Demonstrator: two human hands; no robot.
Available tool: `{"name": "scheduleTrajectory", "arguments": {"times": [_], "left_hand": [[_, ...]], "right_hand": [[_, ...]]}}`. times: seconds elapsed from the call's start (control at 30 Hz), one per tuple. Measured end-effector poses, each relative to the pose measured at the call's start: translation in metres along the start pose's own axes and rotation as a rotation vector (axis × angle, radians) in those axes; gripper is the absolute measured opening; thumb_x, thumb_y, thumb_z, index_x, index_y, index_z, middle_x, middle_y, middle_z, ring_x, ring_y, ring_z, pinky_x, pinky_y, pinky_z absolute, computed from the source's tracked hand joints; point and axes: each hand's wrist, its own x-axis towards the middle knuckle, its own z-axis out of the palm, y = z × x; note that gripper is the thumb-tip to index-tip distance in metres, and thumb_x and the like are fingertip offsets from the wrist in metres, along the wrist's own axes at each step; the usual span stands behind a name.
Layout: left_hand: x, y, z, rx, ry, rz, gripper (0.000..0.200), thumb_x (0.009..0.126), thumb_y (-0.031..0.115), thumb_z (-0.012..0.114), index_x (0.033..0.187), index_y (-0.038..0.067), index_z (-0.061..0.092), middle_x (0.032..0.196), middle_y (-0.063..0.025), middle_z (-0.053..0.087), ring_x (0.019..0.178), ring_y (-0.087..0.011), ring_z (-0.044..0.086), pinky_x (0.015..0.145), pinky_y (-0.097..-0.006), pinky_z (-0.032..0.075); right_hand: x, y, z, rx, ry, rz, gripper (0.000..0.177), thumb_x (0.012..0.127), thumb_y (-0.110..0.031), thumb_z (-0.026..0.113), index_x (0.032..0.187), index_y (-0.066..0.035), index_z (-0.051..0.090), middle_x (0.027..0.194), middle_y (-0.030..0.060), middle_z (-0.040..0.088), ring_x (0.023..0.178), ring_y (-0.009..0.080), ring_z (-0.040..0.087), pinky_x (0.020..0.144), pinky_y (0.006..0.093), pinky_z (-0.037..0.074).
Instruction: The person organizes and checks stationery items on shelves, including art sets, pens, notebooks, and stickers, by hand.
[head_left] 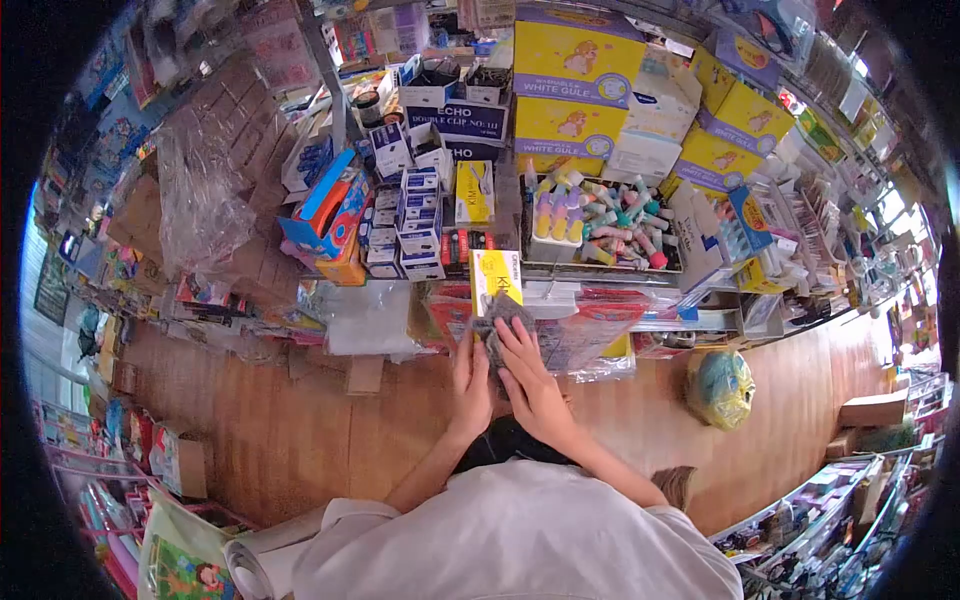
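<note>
In front of my chest, my left hand (474, 385) grips the near end of a yellow-and-white box (494, 274) from its left side. The box has dark printed letters and points away from me towards the shelf. My right hand (531, 377) presses a grey cloth (510, 312) onto the box's upper face, its fingers laid over the fabric. Cloth and fingers hide the near part of the box. Just beyond it, a similar yellow box (475, 192) stands among small blue-and-white boxes (421, 215).
Yellow glue cartons (570, 75) are stacked at the back, above a tray of small bottles (625, 225). An orange-and-blue box (330, 215) stands to the left. A tied yellow bag (722, 388) sits on the wooden floor (290, 430) at right. Packed shelves line both sides.
</note>
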Motion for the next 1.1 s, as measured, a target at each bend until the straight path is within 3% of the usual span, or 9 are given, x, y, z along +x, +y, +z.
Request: {"name": "scheduleTrajectory", "arguments": {"times": [0.17,0.23,0.37,0.5,0.57,0.73,0.87,0.97,1.1], "left_hand": [[-0.012,0.022,0.022,0.878,-0.233,0.558,0.05,0.094,0.013,0.044,0.141,0.0,0.031,0.143,-0.0195,0.033,0.132,-0.0335,0.032,0.109,-0.0414,0.022],[-0.015,0.025,0.024,1.126,-0.22,0.639,0.05,0.092,0.011,0.045,0.141,0.003,0.034,0.143,-0.0183,0.033,0.13,-0.0357,0.033,0.108,-0.0437,0.024],[-0.003,0.045,0.009,1.34,-0.415,0.665,0.051,0.091,0.01,0.048,0.14,0.005,0.037,0.14,-0.018,0.035,0.125,-0.0336,0.037,0.105,-0.043,0.028],[0.0,0.029,0.007,0.73,-0.049,0.621,0.058,0.087,0.009,0.058,0.14,0.001,0.034,0.139,-0.0168,0.037,0.123,-0.0272,0.04,0.103,-0.0386,0.031],[-0.005,0.041,0.005,0.241,-0.129,0.175,0.056,0.091,0.015,0.055,0.14,-0.002,0.032,0.14,-0.014,0.037,0.124,-0.0221,0.04,0.103,-0.0348,0.032],[-0.01,0.022,-0.019,0.064,-0.004,0.026,0.048,0.098,0.021,0.044,0.138,-0.003,0.034,0.132,-0.0102,0.047,0.118,-0.0154,0.047,0.1,-0.0279,0.036],[-0.012,0.017,-0.022,-0.132,0.047,-0.051,0.049,0.098,0.023,0.046,0.139,0.0,0.033,0.133,-0.0082,0.046,0.119,-0.0152,0.047,0.102,-0.0302,0.036],[-0.016,0.026,-0.019,-0.201,-0.016,-0.108,0.05,0.098,0.024,0.045,0.14,0.002,0.032,0.136,-0.0066,0.044,0.123,-0.0154,0.044,0.102,-0.032,0.036],[-0.023,0.023,-0.008,-0.21,-0.134,-0.154,0.05,0.098,0.022,0.044,0.142,0.004,0.029,0.139,-0.0088,0.042,0.126,-0.0185,0.042,0.104,-0.0351,0.035]], "right_hand": [[-0.007,0.009,0.009,0.624,0.29,0.322,0.045,0.093,-0.012,0.048,0.134,0.004,0.039,0.139,0.018,0.042,0.133,0.0253,0.035,0.109,0.0358,0.025],[-0.004,0.01,-0.001,0.769,0.262,0.455,0.044,0.093,-0.017,0.054,0.13,0.004,0.044,0.119,0.0096,0.057,0.109,0.0149,0.051,0.095,0.03,0.038],[-0.002,0.016,-0.01,1.166,0.337,0.607,0.03,0.093,-0.016,0.057,0.117,0.002,0.054,0.107,0.0064,0.062,0.094,0.0101,0.058,0.081,0.0267,0.047],[-0.003,0.02,-0.011,1.275,0.258,0.639,0.029,0.091,-0.016,0.059,0.114,0.002,0.055,0.101,0.0064,0.065,0.085,0.0111,0.062,0.075,0.0273,0.051],[-0.004,0.017,-0.006,1.156,0.201,0.685,0.027,0.09,-0.015,0.06,0.111,0.002,0.057,0.1,0.0061,0.065,0.086,0.0104,0.061,0.075,0.0264,0.051],[-0.009,0.023,0.0,0.514,-0.043,0.596,0.028,0.089,-0.023,0.064,0.091,0.005,0.063,0.075,0.0048,0.064,0.067,0.0079,0.053,0.06,0.0256,0.043],[0.002,0.007,-0.03,0.112,0.059,0.385,0.028,0.089,-0.023,0.062,0.093,0.005,0.062,0.072,0.0103,0.063,0.064,0.0126,0.054,0.058,0.0283,0.042],[0.024,-0.007,-0.048,0.097,0.323,0.43,0.026,0.09,-0.018,0.059,0.104,0.003,0.061,0.088,0.0182,0.064,0.078,0.0235,0.062,0.069,0.0303,0.047],[0.053,-0.013,-0.02,-0.268,0.019,-0.135,0.047,0.085,-0.012,0.055,0.13,-0.002,0.047,0.141,0.0155,0.039,0.132,0.0348,0.033,0.109,0.0474,0.023]]}}
